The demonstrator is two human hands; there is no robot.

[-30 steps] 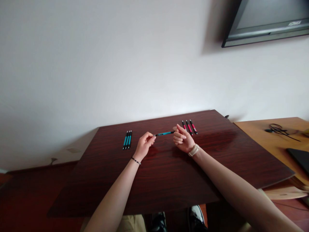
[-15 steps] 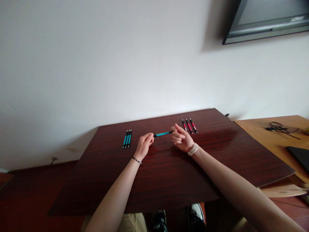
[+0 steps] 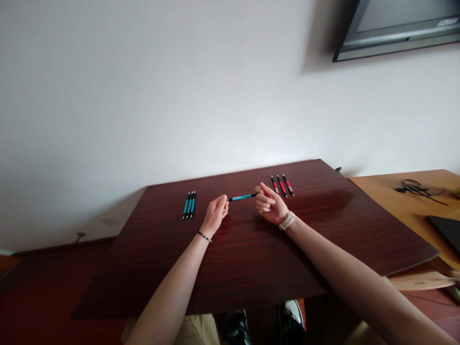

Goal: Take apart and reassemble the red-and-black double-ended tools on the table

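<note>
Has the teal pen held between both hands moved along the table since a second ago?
No. The teal pen stays between the teal pens and red pens, pinched by left hand and right hand.

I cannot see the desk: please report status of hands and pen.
Left hand and right hand pinch teal pen at its ends, above table. Nothing between them.
</note>
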